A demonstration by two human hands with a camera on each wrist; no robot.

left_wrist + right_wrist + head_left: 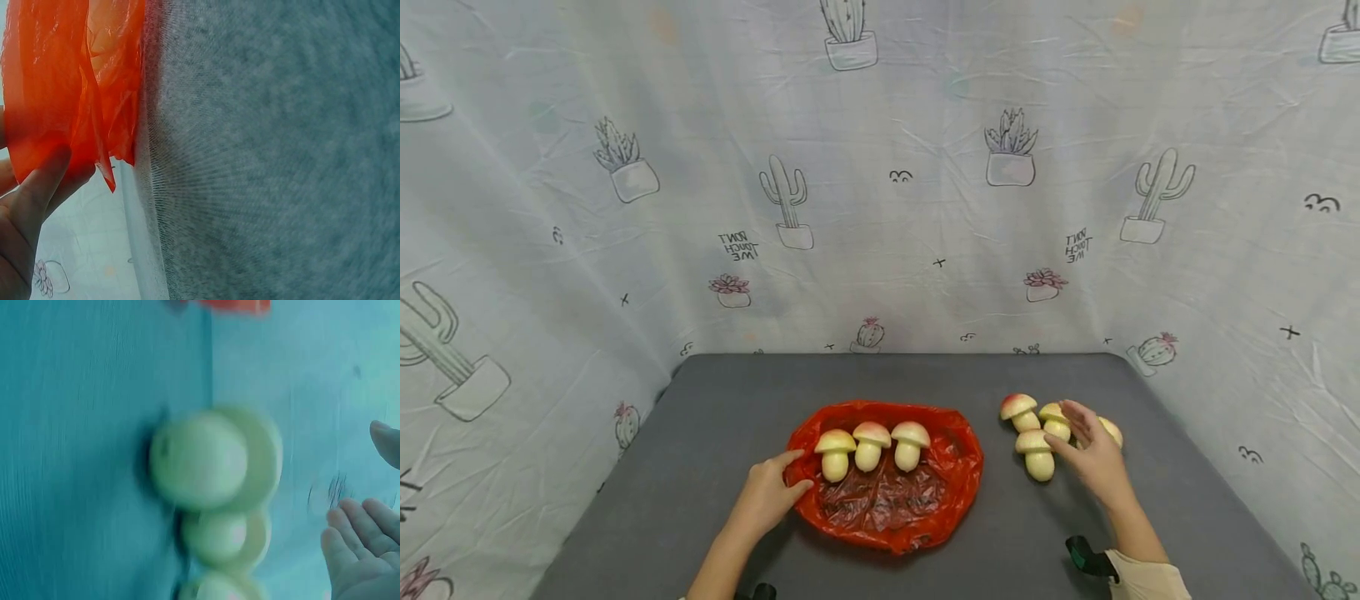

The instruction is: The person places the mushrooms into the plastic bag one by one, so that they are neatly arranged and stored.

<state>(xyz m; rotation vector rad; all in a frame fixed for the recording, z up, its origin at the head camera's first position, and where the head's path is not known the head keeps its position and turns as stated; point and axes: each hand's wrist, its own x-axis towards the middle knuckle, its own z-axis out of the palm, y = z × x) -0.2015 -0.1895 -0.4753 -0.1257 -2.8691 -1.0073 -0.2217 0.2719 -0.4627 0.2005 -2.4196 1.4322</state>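
Note:
A red plastic bag lies spread on the grey table with its rim rolled round. Inside it, along the far side, three toy mushrooms with yellow and pinkish caps sit in a row. My left hand pinches the bag's left rim; in the left wrist view the fingers show against the red plastic. To the right of the bag lies a group of several more toy mushrooms. Over this group hovers my right hand, thumb and fingers spread apart, holding nothing. In the right wrist view the mushrooms are blurred.
The grey tabletop extends round the bag and the mushroom group. A pale curtain printed with cacti hangs behind the table and along both sides. Dark straps or mounts sit at the wrists.

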